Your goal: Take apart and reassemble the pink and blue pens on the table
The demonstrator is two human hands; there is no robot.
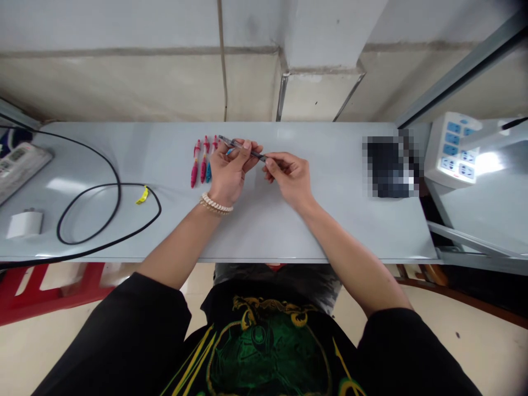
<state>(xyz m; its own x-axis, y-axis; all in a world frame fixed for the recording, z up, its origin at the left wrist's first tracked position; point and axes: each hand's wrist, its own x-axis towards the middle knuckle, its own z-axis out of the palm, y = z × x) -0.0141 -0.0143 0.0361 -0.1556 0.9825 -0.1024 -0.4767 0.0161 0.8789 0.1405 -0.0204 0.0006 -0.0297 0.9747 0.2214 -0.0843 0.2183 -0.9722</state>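
Observation:
A slim pen (226, 141) with a clear barrel and a dark end slants across the space between my hands above the table. Wrapped round its middle are the fingers of my left hand (231, 173), which wears a pale braided bracelet (216, 204) at the wrist. My right hand (291, 175) pinches the pen's lower right end, and the fingertips cover that tip. Just left of my left hand, several pink pens (194, 168) lie side by side, with a blue pen (208, 172) partly hidden behind the hand.
A black cable (88, 242) with a yellow tag (142, 195) loops over the table's left side. Beyond it are a white charger (25, 224) and a power strip (20, 165). At right lie a blurred dark object (385, 168) and a blue-and-white socket block (451, 148).

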